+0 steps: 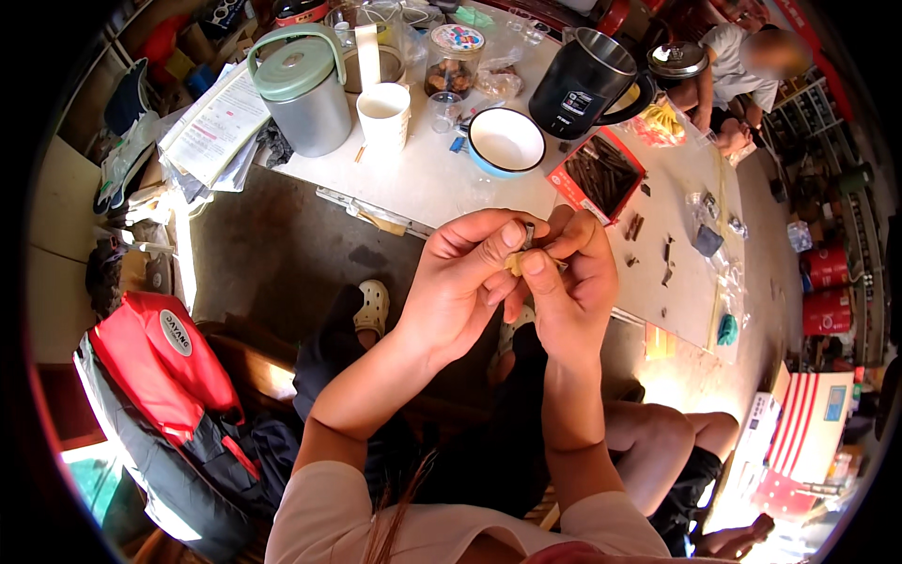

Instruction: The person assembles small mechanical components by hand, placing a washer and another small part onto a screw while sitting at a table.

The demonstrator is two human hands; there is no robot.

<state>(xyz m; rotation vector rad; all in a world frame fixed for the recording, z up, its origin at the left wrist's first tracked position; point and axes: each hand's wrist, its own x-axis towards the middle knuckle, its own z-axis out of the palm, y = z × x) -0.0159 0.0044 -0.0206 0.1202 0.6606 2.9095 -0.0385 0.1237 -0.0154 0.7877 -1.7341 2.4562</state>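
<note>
1. Dark-brown stub [528,235], head view, one item: held up in the fingers, left of the red box [575,195] and on the wearer's side of it. Long axis points roughly away from the wearer, slightly tilted.
2. Tan scrap [515,264], thin, crumpled-looking: at the stub's near end, lying across its line. I judge this crossing to be the relation that matters.
3. Left hand [458,277]: fingers curled, thumb and forefinger pinching the stub; the farther hand from the red box.
4. Right hand [575,277]: fingers folded in, thumb pressing the scrap; the nearer hand, just in front of the red box as I see it.
5. Brown sticks [601,174]: heaped inside the red box, lying mixed ways.
6. Loose brown pieces [635,227]: right of the red box, scattered on the table [648,291].
7. Obscured: the stub's lower end, behind thumbs and scrap; the right fingers' inner contact; the red box's floor, under sticks. Whether scrap and stub are joined, I cannot tell.
</note>
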